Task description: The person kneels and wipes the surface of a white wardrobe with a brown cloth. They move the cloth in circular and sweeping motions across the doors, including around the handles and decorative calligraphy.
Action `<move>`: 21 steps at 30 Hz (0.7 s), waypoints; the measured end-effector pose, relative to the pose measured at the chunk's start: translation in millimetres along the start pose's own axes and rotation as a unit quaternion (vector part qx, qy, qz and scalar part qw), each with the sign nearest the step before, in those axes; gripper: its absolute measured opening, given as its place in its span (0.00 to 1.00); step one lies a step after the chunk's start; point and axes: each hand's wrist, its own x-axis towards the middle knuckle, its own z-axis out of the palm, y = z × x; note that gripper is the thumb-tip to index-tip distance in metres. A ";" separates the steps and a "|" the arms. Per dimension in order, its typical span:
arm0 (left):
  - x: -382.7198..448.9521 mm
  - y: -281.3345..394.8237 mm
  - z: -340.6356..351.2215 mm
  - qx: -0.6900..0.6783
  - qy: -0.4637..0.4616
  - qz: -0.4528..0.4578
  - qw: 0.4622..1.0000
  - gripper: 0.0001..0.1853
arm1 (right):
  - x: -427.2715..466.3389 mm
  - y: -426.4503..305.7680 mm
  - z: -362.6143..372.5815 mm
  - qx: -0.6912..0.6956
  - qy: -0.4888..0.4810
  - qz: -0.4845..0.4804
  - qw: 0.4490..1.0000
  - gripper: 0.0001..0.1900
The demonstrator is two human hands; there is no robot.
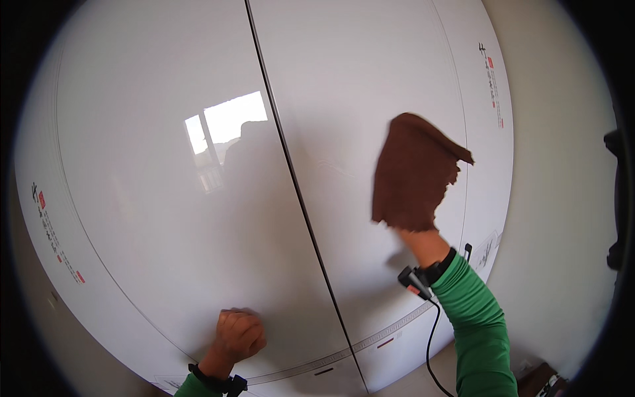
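A brown cloth (416, 173) with a ragged lower edge covers my right hand (421, 198), which is over the right-hand glossy white panel (347, 99). The cloth hides my fingers, so how they hold it does not show. Low on the left-hand white panel (149, 223), my left hand (240, 335) is curled into a fist with no object visible in it. A dark seam (297, 191) runs between the two panels. Each wrist wears a black strap with a small device, and a cable hangs from the right one.
A patterned band (397, 325) crosses the panels near the bottom. Black and red writing decorates both outer sides. A plain wall (555, 173) stands at the right, with dark objects (543, 382) at the lower right. A window is reflected in the left panel.
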 end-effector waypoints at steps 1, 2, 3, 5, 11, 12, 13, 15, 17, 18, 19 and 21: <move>0.5 2.1 0.3 0.016 0.015 0.003 1.000 0.09 | -14.4 -21.3 -11.9 0.077 0.048 -0.105 0.990 0.23; 0.8 3.0 0.6 0.017 0.023 0.001 1.000 0.09 | -30.7 -39.6 -19.6 0.157 0.100 -0.204 0.961 0.23; 0.7 3.5 0.8 0.022 0.024 0.000 0.999 0.10 | -41.7 -53.2 -26.1 0.235 0.149 -0.300 0.912 0.23; -0.7 3.6 0.8 0.038 0.026 -0.003 0.999 0.10 | -49.1 -68.1 -35.8 0.236 0.197 -0.466 0.830 0.21; -2.2 6.6 6.2 0.086 0.049 -0.007 0.995 0.10 | 11.4 -74.5 -84.3 0.142 0.364 -0.601 0.697 0.09; -2.1 7.6 7.7 0.082 0.043 -0.016 0.996 0.11 | 29.3 -70.6 -95.2 0.086 0.372 -0.603 0.700 0.10; -2.7 7.8 9.0 0.081 0.042 -0.021 0.996 0.12 | 51.6 -60.6 -107.9 0.057 0.323 -0.590 0.737 0.10; -6.6 8.6 14.2 0.086 0.046 -0.035 0.995 0.13 | 105.8 -25.6 -126.0 0.092 0.092 -0.472 0.872 0.11; -14.7 7.6 21.0 0.098 0.059 -0.048 0.992 0.13 | 160.1 31.2 -123.6 0.198 0.334 -0.417 0.822 0.13; -16.0 8.6 24.2 0.118 0.074 -0.050 0.989 0.12 | 188.7 67.9 -117.2 0.175 0.401 -0.371 0.819 0.12; -26.8 6.0 28.6 0.137 0.082 -0.062 0.985 0.11 | 207.3 92.9 -95.3 0.162 0.477 -0.314 0.805 0.14; -35.9 6.0 32.0 0.172 0.083 -0.091 0.977 0.10 | 247.7 157.7 -66.3 0.052 0.498 -0.211 0.840 0.14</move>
